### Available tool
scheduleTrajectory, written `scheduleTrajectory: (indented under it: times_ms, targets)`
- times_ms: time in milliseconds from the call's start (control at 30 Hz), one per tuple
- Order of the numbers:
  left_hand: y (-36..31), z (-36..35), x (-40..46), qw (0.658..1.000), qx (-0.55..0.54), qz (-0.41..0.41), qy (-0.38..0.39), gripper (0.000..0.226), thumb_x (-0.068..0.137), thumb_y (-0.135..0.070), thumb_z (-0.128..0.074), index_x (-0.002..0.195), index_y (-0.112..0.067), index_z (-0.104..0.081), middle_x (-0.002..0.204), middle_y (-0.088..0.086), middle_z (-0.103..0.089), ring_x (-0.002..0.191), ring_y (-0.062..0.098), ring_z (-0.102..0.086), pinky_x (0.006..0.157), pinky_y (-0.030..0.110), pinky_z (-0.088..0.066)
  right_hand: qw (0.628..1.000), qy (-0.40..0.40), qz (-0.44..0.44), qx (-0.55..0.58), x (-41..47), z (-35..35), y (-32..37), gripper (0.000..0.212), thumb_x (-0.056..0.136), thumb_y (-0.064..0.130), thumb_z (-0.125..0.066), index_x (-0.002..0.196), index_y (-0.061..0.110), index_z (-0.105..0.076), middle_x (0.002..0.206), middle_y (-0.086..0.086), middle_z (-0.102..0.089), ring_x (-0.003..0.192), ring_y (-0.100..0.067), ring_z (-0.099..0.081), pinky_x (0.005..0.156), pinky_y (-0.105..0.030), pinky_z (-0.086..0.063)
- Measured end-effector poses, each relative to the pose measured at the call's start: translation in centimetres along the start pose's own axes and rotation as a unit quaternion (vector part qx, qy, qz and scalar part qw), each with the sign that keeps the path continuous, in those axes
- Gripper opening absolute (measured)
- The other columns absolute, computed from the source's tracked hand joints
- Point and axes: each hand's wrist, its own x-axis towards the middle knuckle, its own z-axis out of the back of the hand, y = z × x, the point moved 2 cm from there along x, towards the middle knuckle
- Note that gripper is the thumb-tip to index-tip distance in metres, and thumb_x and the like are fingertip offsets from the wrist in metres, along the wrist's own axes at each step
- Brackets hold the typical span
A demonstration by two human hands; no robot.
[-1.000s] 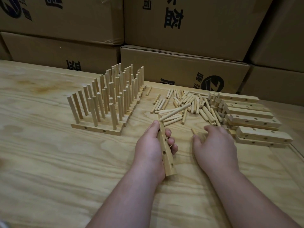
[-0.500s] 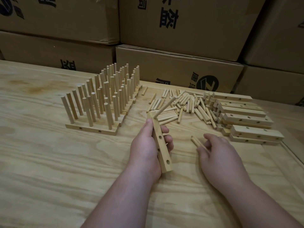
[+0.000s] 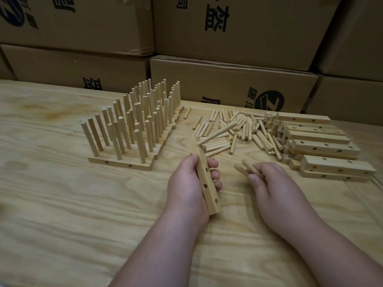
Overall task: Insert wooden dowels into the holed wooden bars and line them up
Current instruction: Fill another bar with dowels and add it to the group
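While the left hand point(image 3: 191, 183) grips a holed bar point(image 3: 205, 179), one dowel point(image 3: 217, 134) stands in its far end.
Right hand point(image 3: 269, 183) pinches two loose dowels point(image 3: 246, 168) just beside it.

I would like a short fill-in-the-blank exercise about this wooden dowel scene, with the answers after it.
1. The left hand holds a holed bar with ____ dowel already inserted at its far end.
2. The right hand pinches a few loose ____.
3. The finished bars with upright dowels stand to the ____ of the loose dowel pile.
Answers: one; dowels; left
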Motion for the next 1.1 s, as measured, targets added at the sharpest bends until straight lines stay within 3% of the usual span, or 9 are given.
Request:
scheduleTrajectory:
  times_ms: [33, 133, 233, 367, 567, 700, 800, 967, 1100]
  targets:
    - [0.0, 0.0, 0.0, 1.0, 0.014, -0.009, -0.007, 0.033, 0.105, -0.026, -0.043, 0.105, -0.016, -0.074, 0.07, 0.004, -0.063, 0.054, 0.016, -0.051, 0.049, 0.027, -0.041, 0.999, -0.025, 0.011, 0.039, 0.1, 0.2, 0.3, 0.008, 0.098, 0.027, -0.054, 0.095, 0.033, -0.058, 0.087, 0.017, -0.059, 0.089, -0.002, -0.058, 0.07, -0.01, -0.038]
    - [0.1, 0.2, 0.0, 0.999, 0.039, -0.025, -0.018, 0.044, 0.107, -0.034, -0.044, 0.086, -0.022, -0.081, 0.073, 0.003, -0.068, 0.059, 0.015, -0.055, 0.051, 0.029, -0.045, 0.984, -0.105, 0.068, 0.126, -0.3, 0.9, 1.3, 0.018, 0.098, 0.025, -0.059, 0.084, 0.036, -0.059, 0.09, 0.023, -0.065, 0.074, 0.006, -0.059, 0.059, -0.003, -0.037]
    - [0.1, 0.1, 0.0, 0.999, 0.028, -0.028, -0.019, 0.033, 0.107, -0.036, -0.044, 0.106, -0.021, -0.074, 0.075, 0.002, -0.069, 0.062, 0.016, -0.056, 0.053, 0.03, -0.047, 0.969, -0.14, 0.125, 0.16, -0.7, 1.2, 2.2, 0.019, 0.093, 0.021, -0.066, 0.1, 0.039, -0.064, 0.092, 0.023, -0.066, 0.089, 0.011, -0.06, 0.073, 0.001, -0.038]
    - [0.2, 0.0, 0.0, 0.999, 0.026, -0.027, -0.011, 0.031, 0.106, -0.035, -0.046, 0.112, -0.021, -0.073, 0.073, 0.001, -0.066, 0.059, 0.015, -0.056, 0.053, 0.03, -0.048, 0.967, -0.112, 0.162, 0.16, -0.6, 0.7, 2.4, 0.032, 0.088, 0.001, -0.068, 0.113, 0.021, -0.072, 0.102, 0.013, -0.065, 0.096, 0.005, -0.06, 0.08, -0.002, -0.039]
    - [0.3, 0.2, 0.0, 0.999, 0.04, -0.017, -0.007, 0.03, 0.103, -0.038, -0.05, 0.118, -0.025, -0.073, 0.072, -0.001, -0.062, 0.06, 0.013, -0.06, 0.054, 0.029, -0.049, 0.968, -0.055, 0.12, 0.212, -0.9, 0.5, 2.5, 0.036, 0.082, 0.009, -0.079, 0.095, 0.041, -0.069, 0.092, 0.026, -0.071, 0.085, 0.009, -0.065, 0.07, -0.001, -0.043]
    - [0.4, 0.3, 0.1, 0.999, 0.05, -0.017, 0.002, 0.03, 0.102, -0.039, -0.054, 0.121, -0.025, -0.072, 0.073, -0.002, -0.063, 0.059, 0.012, -0.061, 0.055, 0.029, -0.049, 0.964, -0.076, 0.131, 0.22, -1.0, 0.8, 2.9, 0.035, 0.084, 0.018, -0.078, 0.088, 0.05, -0.065, 0.088, 0.029, -0.07, 0.077, 0.006, -0.066, 0.064, -0.002, -0.043]
    - [0.5, 0.3, 0.2, 0.998, 0.053, -0.021, 0.01, 0.03, 0.102, -0.038, -0.053, 0.118, -0.022, -0.072, 0.073, -0.002, -0.065, 0.059, 0.013, -0.06, 0.056, 0.03, -0.048, 0.958, -0.078, 0.131, 0.244, -1.0, 1.0, 2.8, 0.023, 0.083, 0.021, -0.073, 0.083, 0.044, -0.07, 0.076, 0.017, -0.07, 0.062, -0.003, -0.062, 0.055, -0.008, -0.043]
    - [0.5, 0.5, 0.4, 0.996, 0.075, -0.035, 0.013, 0.027, 0.102, -0.039, -0.053, 0.107, -0.022, -0.073, 0.074, -0.001, -0.067, 0.062, 0.014, -0.061, 0.057, 0.031, -0.049, 0.954, -0.063, 0.122, 0.267, -1.2, 0.9, 2.8, 0.031, 0.081, 0.001, -0.079, 0.078, 0.031, -0.073, 0.066, 0.02, -0.066, 0.054, 0.004, -0.057, 0.052, -0.004, -0.038]
    - [0.8, 0.7, 0.6, 0.993, 0.108, -0.051, 0.024, 0.029, 0.099, -0.044, -0.055, 0.093, -0.027, -0.077, 0.077, -0.003, -0.068, 0.065, 0.013, -0.062, 0.061, 0.033, -0.049, 0.927, -0.079, 0.05, 0.363, -0.9, 1.0, 2.7, 0.01, 0.077, 0.015, -0.08, 0.081, 0.023, -0.074, 0.071, 0.008, -0.071, 0.061, -0.001, -0.063, 0.058, -0.007, -0.046]
